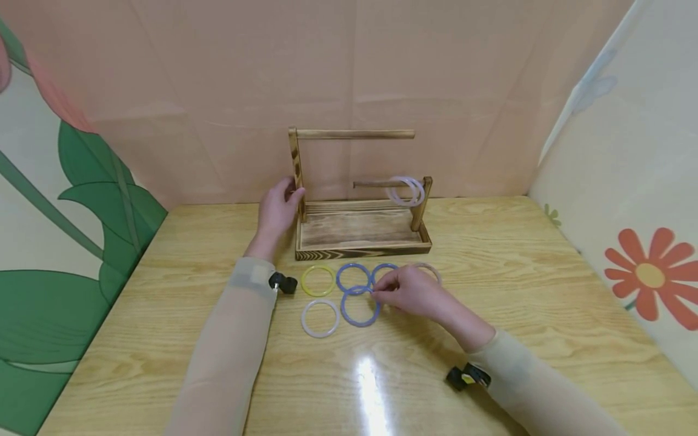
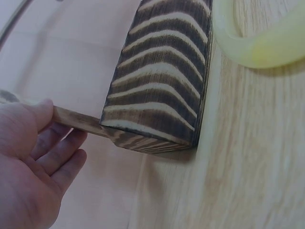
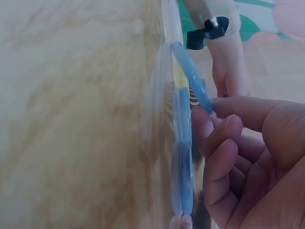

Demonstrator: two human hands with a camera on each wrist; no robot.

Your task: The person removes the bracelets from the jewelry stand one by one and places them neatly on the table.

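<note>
Hands work at a pale wooden table [image 1: 545,315], one on each side of a dark-grained wooden rack with a flat tray base [image 1: 362,233]. My left hand [image 1: 277,209] curls its fingers and thumb round the tall left upright post [image 1: 297,172] of the rack, low down near the base; the left wrist view shows the thumb [image 2: 35,117] lying on the thin post beside the charred end of the base.

My right hand [image 1: 406,290] lies on the near side of the rack and pinches the right edge of a translucent blue plastic ring [image 1: 360,307]. The right wrist view shows this blue ring [image 3: 193,83] tilted up off the table, held between thumb and fingertips [image 3: 224,131].

Ring positions on the table, near the rack:
- yellow plastic ring [image 1: 319,280], far left, flat;
- second blue ring [image 1: 353,276], just right of the yellow one, touching or overlapped by the held ring;
- third blue ring [image 1: 384,271], partly hidden by my right hand;
- pale clear ring [image 1: 431,269], far right, mostly hidden;
- white plastic ring [image 1: 320,318], near left, flat.

A pale lilac ring [image 1: 406,191] hangs on the short lower peg at the right post of the rack.
</note>
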